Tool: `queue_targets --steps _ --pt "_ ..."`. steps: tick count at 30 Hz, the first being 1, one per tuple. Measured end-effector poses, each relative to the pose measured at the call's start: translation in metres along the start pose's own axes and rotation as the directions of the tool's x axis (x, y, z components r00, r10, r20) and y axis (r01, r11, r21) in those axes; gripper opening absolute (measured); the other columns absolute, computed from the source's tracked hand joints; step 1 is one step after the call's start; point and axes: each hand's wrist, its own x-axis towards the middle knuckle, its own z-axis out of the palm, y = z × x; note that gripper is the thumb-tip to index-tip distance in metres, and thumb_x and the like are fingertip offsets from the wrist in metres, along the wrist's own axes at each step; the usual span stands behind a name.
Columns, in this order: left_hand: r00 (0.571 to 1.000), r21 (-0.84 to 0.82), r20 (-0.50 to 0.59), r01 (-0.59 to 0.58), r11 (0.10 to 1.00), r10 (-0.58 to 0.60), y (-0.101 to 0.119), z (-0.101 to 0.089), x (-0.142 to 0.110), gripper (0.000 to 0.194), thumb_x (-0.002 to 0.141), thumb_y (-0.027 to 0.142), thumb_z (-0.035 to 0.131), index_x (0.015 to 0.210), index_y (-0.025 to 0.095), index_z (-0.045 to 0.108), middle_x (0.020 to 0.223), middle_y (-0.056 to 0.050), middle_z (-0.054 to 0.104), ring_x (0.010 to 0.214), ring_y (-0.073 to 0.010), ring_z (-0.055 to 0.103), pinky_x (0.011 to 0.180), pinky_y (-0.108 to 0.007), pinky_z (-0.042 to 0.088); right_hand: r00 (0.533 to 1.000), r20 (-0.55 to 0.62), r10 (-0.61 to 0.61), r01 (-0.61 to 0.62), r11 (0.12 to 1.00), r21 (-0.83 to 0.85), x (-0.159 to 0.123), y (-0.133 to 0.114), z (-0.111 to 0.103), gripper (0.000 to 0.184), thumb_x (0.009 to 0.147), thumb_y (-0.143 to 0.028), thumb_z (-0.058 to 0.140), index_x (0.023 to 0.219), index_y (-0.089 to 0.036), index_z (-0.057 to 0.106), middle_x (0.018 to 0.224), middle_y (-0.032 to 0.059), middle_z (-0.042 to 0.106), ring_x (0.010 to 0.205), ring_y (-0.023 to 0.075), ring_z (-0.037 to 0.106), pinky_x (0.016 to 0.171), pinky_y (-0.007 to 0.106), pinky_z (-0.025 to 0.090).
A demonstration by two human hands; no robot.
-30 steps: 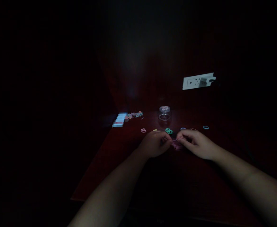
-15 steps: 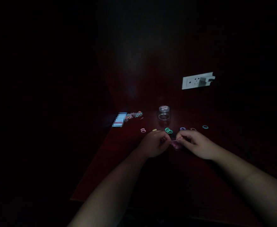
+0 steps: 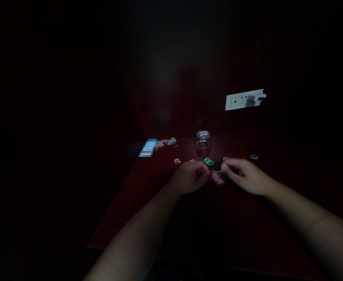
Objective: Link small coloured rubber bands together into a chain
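1. Two bare hands meet low over a dark red, glossy tabletop (image 3: 130, 210): the left hand (image 3: 190, 178) and right hand (image 3: 247, 176) are each closed in a pinch, apparently on a thin pale-pink elastic band (image 3: 217, 171) running between their fingertips
2. Directly below that gap lies a loose heap of pink, thin elastic bands (image 3: 218, 178); a slipped pinch could let the band snap away, and a low fingertip could scatter the heap, especially in this dim light
3. Just beyond the left hand sit green, round elastic bands (image 3: 209, 162), with two pale-pink, oval bands (image 3: 177, 161) to its left; a violet, round band (image 3: 225, 159) is partly hidden by the right hand, whose knuckles could nudge it
4. Beyond the right hand rests one teal, round band (image 3: 254, 158)
5. Farther ahead, between both hands, stands a clear, round, lidded jar (image 3: 203, 142); a multicoloured pile of small bands (image 3: 167, 142) lies beyond the left hand
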Motion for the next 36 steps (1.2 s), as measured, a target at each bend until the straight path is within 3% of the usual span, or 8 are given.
queue_targets --steps 6,10,19,27,36 --pt "0.999 -0.029 -0.039 -0.015 0.999 0.014 0.001 0.001 0.0 0.009 0.086 0.025 0.061 0.084 0.017 0.065 0.075 -0.001 0.066 0.068 -0.0117 0.059 0.068 -0.025 0.049 1.0 0.004 0.0 0.0 1.0 -0.017 0.0 -0.002 0.0 0.019 0.088 -0.028 0.052 0.071 -0.02 0.053 0.063 -0.0024 0.047 0.058 0.0126 0.042 0.054 0.025 0.035" --pt "1.0 -0.053 0.007 -0.014 0.999 0.014 0.002 0.004 0.001 0.017 0.084 0.033 0.067 0.094 0.018 0.066 0.085 -0.003 0.07 0.072 -0.0125 0.062 0.071 -0.027 0.05 0.998 0.067 -0.013 0.012 1.0 0.02 0.0 -0.007 0.004 0.015 0.086 -0.026 0.054 0.073 -0.02 0.054 0.064 -0.0017 0.051 0.059 0.0129 0.045 0.054 0.025 0.036" --pt "0.999 -0.043 0.043 0.001 0.999 0.001 0.0 0.003 0.001 0.007 0.084 0.023 0.061 0.083 0.018 0.066 0.078 -0.001 0.07 0.068 -0.0116 0.062 0.067 -0.025 0.05 0.998 0.069 -0.009 0.008 1.0 0.02 0.0 -0.009 0.004 0.017 0.088 -0.029 0.052 0.074 -0.02 0.056 0.064 -0.0012 0.053 0.058 0.0133 0.047 0.053 0.025 0.037" --pt "0.999 -0.006 -0.025 0.023 1.0 -0.023 -0.005 0.001 0.0 0.011 0.085 0.026 0.061 0.08 0.018 0.065 0.072 -0.001 0.066 0.065 -0.0112 0.059 0.063 -0.024 0.047 0.999 0.033 -0.014 0.02 0.984 -0.179 0.002 0.003 -0.002 0.015 0.086 -0.024 0.054 0.074 -0.02 0.061 0.067 -0.0003 0.06 0.06 0.0145 0.053 0.059 0.028 0.038" --pt "1.0 -0.021 -0.01 0.005 1.0 -0.006 -0.004 0.001 0.001 0.01 0.084 0.024 0.061 0.079 0.017 0.066 0.071 -0.001 0.067 0.065 -0.0112 0.06 0.063 -0.023 0.047 0.999 0.044 0.001 0.013 0.952 -0.305 0.003 0.005 -0.005 0.013 0.086 -0.023 0.055 0.079 -0.021 0.066 0.076 0.0022 0.065 0.066 0.0164 0.058 0.064 0.029 0.041"
